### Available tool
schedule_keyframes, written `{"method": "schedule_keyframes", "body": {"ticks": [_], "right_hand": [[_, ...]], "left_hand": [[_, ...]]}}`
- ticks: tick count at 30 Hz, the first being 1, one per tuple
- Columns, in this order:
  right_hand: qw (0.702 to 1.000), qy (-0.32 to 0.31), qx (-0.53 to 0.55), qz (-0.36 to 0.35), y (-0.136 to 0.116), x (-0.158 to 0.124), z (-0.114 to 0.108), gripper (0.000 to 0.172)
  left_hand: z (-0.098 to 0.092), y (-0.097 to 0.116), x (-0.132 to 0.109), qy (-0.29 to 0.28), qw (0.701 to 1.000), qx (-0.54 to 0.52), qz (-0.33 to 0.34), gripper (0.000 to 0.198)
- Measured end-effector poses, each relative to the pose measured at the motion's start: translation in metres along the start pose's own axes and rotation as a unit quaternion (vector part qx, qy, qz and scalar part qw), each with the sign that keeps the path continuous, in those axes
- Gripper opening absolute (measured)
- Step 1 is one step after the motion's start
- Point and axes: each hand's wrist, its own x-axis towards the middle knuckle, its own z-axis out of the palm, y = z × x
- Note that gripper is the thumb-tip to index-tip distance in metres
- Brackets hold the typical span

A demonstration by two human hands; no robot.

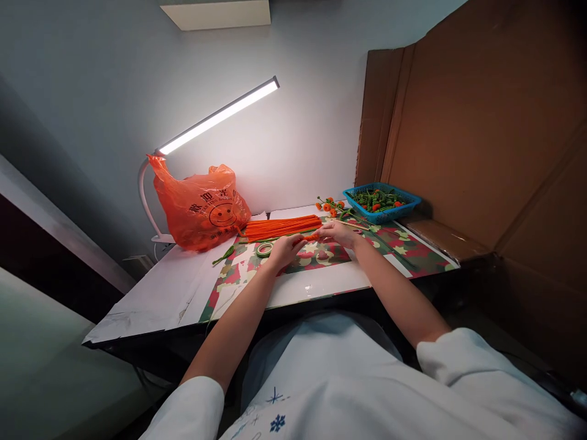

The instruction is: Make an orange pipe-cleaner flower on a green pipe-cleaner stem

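My left hand [285,249] and my right hand [338,232] meet over a patterned mat [413,250] on the table. Between their fingertips they pinch a small orange fuzzy piece [312,237], which looks like a pipe cleaner being shaped. Both hands have the fingers curled in a pinch. A bundle of straight orange pipe cleaners [280,227] lies just behind the hands. A roll of tape [265,249] sits on the mat beside my left hand.
An orange plastic bag [202,208] stands at the back left under a lit desk lamp [219,115]. A blue basket [381,203] of green and orange pieces is at the back right, with small orange flowers [331,206] beside it. Cardboard panels [481,134] wall the right side.
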Motion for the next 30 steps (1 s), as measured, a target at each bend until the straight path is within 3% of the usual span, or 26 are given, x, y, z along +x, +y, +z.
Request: {"method": "schedule_keyframes", "body": {"ticks": [5, 10, 15, 20, 25, 30], "right_hand": [[0.988, 0.0, -0.145, -0.054, 0.007, 0.003, 0.0, 0.035], [0.955, 0.03, -0.263, -0.13, 0.008, 0.0, 0.01, 0.021], [0.893, 0.042, -0.419, -0.156, 0.005, -0.005, 0.025, 0.011], [0.813, 0.029, -0.562, -0.15, 0.004, -0.003, 0.036, 0.016], [0.73, 0.011, -0.665, -0.155, 0.005, -0.001, 0.047, 0.02], [0.688, 0.026, -0.714, -0.124, 0.005, 0.0, 0.054, 0.022]], "left_hand": [[0.0, 0.003, -0.002, -0.005, 0.993, 0.122, -0.001, 0.034], [-0.003, 0.002, -0.002, -0.05, 0.994, 0.096, -0.014, 0.038], [-0.007, 0.002, -0.003, -0.095, 0.99, 0.096, -0.032, 0.042], [-0.005, 0.003, -0.003, -0.084, 0.985, 0.141, -0.056, 0.026], [-0.005, 0.002, -0.003, -0.067, 0.981, 0.176, -0.048, 0.031], [-0.007, 0.004, -0.004, -0.081, 0.978, 0.186, -0.042, 0.027]]}}
